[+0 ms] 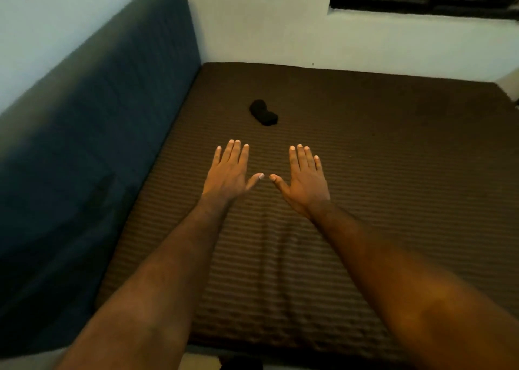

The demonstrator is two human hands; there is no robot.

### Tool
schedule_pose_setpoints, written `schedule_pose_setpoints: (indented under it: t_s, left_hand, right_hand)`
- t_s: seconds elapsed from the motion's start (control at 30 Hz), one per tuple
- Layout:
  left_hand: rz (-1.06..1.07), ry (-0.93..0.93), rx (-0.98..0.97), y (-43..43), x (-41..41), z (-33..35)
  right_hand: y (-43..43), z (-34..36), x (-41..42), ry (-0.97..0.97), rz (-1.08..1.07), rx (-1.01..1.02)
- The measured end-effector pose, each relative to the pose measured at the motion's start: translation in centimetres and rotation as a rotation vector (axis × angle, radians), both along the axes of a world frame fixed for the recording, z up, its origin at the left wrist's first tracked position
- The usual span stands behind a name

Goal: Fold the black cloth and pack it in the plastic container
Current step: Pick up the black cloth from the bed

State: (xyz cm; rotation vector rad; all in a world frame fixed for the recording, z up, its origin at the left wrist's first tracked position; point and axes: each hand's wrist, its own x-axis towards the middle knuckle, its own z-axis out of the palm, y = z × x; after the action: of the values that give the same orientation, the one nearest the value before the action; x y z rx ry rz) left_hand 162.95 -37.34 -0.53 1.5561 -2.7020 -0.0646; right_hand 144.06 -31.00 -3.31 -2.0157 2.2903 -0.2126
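Reaching forward, we hold the left hand and right hand flat, grip wide and empty. The black cloth lies bunched toward the bed's far-left corner; we should first spread it. No container shows.

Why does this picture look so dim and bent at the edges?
Head view: dim, warm light; the black cloth is a detail-less blob on the brown mattress; the wide lens bows the blue headboard, soft at its edge; both hands stay fairly sharp.
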Motion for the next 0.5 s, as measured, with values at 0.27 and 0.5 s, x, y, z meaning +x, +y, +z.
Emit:
schedule_pose_setpoints:
  t_s: [0.27, 0.5]
  left_hand:
    - [-0.075, 0.032, 0.028, -5.8, 3.9, -2.0]
    - [-0.104, 0.042, 0.039, -7.8, 3.2, -2.0]
  right_hand:
    - [-3.6, -0.9, 4.0, 0.009, -0.106, 0.012]
    - [-6.0, -1.7, 3.8, 0.033, -0.107, 0.026]
